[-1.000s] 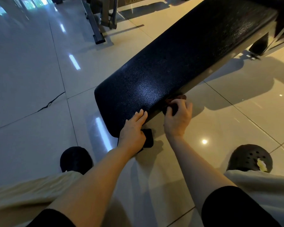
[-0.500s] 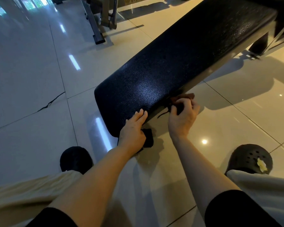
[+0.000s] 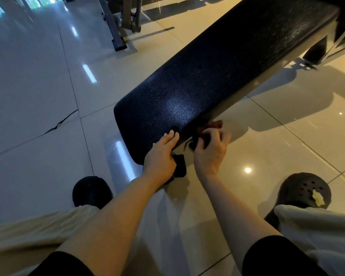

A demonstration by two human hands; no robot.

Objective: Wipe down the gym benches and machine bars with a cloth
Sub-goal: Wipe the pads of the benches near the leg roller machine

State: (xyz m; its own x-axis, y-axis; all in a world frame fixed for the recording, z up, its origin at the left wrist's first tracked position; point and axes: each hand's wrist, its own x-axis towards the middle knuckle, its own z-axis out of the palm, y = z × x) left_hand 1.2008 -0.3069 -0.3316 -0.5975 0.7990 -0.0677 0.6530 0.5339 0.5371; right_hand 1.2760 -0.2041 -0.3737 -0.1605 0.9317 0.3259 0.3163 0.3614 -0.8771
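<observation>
A long black padded bench (image 3: 217,76) runs from the lower middle up to the top right. My left hand (image 3: 160,155) rests with straight fingers on the pad's near end. Beside it, my right hand (image 3: 212,151) grips a dark reddish-brown cloth (image 3: 209,126) against the bench's right side edge, just under the pad. Most of the cloth is hidden by my fingers. A black foot of the bench frame (image 3: 179,166) shows below my left hand.
Glossy beige floor tiles (image 3: 287,156) surround the bench, with a crack (image 3: 58,124) at the left. Another machine's metal frame (image 3: 124,18) stands at the top. My two black shoes (image 3: 91,191) (image 3: 305,188) flank the arms; the bench's far support (image 3: 317,50) is at top right.
My right hand has slid the cloth a little further along the bench's side edge, away from me. My left hand has stayed in place on the pad.
</observation>
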